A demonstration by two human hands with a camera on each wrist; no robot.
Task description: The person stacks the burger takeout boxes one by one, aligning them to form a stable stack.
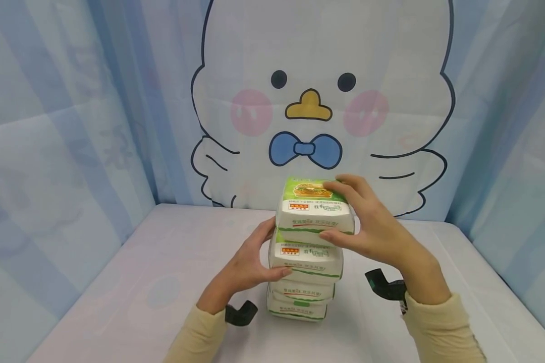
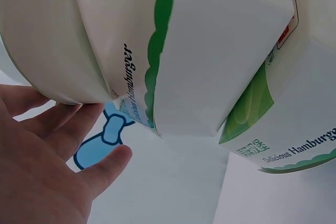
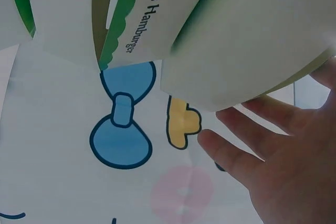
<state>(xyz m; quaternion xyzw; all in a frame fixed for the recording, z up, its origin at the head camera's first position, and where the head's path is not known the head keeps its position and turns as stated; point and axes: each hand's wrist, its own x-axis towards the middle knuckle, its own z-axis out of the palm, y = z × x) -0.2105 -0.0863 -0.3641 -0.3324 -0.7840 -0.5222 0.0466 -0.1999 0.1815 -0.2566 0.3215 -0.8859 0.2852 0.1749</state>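
Several white-and-green paper hamburger boxes stand stacked in the head view, each offset a little from the one below. The top hamburger box (image 1: 315,214) has a burger picture on its green lid. My right hand (image 1: 372,222) grips it, thumb on the front and fingers over the far right edge. Lower down, my left hand (image 1: 250,262) holds the stack's left side, its thumb on the front of the second hamburger box (image 1: 306,259). In the left wrist view, fingertips (image 2: 94,111) meet a box edge. Right fingertips (image 3: 226,116) touch the top box's edge in the right wrist view.
A pale table (image 1: 186,242) bears the stack. Behind it hangs a light curtain (image 1: 390,50) printed with a cartoon bird and blue bow tie. Blue curtains (image 1: 50,126) close off both sides. Black wrist mounts (image 1: 241,313) stick out beside both wrists.
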